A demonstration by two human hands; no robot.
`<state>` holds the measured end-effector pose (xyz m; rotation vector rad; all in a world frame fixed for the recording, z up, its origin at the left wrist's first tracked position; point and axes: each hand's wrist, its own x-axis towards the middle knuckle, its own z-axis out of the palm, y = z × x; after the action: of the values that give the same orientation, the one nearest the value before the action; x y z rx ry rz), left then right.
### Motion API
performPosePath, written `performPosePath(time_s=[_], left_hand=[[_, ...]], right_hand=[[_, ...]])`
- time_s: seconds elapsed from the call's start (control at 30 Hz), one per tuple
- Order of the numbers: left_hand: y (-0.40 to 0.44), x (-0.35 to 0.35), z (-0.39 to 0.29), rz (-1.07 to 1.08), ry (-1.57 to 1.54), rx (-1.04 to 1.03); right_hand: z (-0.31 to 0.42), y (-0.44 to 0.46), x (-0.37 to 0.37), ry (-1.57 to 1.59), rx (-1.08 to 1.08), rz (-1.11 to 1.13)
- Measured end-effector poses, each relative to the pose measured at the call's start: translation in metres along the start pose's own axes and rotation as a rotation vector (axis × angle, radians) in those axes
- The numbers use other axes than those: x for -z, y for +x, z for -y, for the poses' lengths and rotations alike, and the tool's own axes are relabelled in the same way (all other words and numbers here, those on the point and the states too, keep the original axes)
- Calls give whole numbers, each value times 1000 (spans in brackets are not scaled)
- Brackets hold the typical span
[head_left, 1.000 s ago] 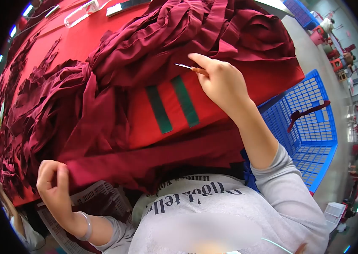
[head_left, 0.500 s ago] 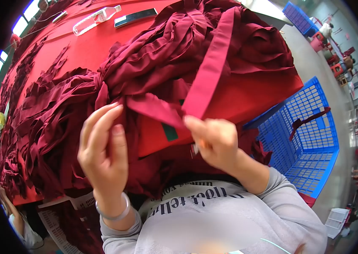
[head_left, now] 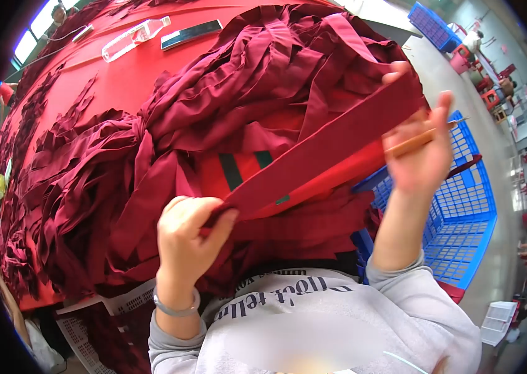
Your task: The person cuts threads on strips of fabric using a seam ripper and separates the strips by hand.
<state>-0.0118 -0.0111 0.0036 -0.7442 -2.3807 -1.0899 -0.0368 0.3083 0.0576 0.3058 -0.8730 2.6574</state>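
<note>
A long maroon fabric strip (head_left: 329, 144) stretches diagonally in front of me, from lower left to upper right. My left hand (head_left: 190, 240) is closed, pinching its lower end between thumb and fingers. At the upper end, the fingers of my right hand (head_left: 422, 149) are partly behind the cloth and blurred. That hand also holds a slim tool with an orange handle (head_left: 410, 143) and a thin metal tip; its exact kind is unclear. Behind the strip lies a large heap of maroon strips (head_left: 251, 75), gathered at a knot on its left.
The red-covered table (head_left: 114, 81) carries a clear plastic bottle (head_left: 135, 38), a phone (head_left: 191, 35) and dark green tape marks (head_left: 231, 171). A blue plastic basket (head_left: 463, 215) stands at my right. At lower left is another white crate (head_left: 82, 333) with maroon cloth, near another person's arm (head_left: 11, 296).
My left hand has gone from open to gripping the strip's end. My right hand has moved up and right, and the strip is now drawn out flat between both hands.
</note>
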Motion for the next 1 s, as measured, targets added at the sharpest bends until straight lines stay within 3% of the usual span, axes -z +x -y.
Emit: performPosePath(time_s=[0.1,0.13,0.2,0.27,0.5,0.63,0.73,0.87,1.0], left_hand=[[-7,30,4,50,24,195],[-9,35,7,63,9,240],[-7,39,11,134,-21,161],[-1,42,12,266,-34,87],[-4,46,20,347,155,177],[-2,28,7,184,191,246],[-2,23,7,177,211,225],[-3,25,0,232,162,302],[-6,32,2,267,86,314]], right_hand=[[67,26,62,194,5,166],[84,33,80,210,-6,123],[108,43,108,184,-105,71],[122,50,133,91,-181,-84],[158,87,194,-415,149,-659],[168,103,249,-786,161,-712],[165,105,289,-1222,272,-586],[152,105,309,-1427,130,-417],[149,105,321,-1483,197,-393]])
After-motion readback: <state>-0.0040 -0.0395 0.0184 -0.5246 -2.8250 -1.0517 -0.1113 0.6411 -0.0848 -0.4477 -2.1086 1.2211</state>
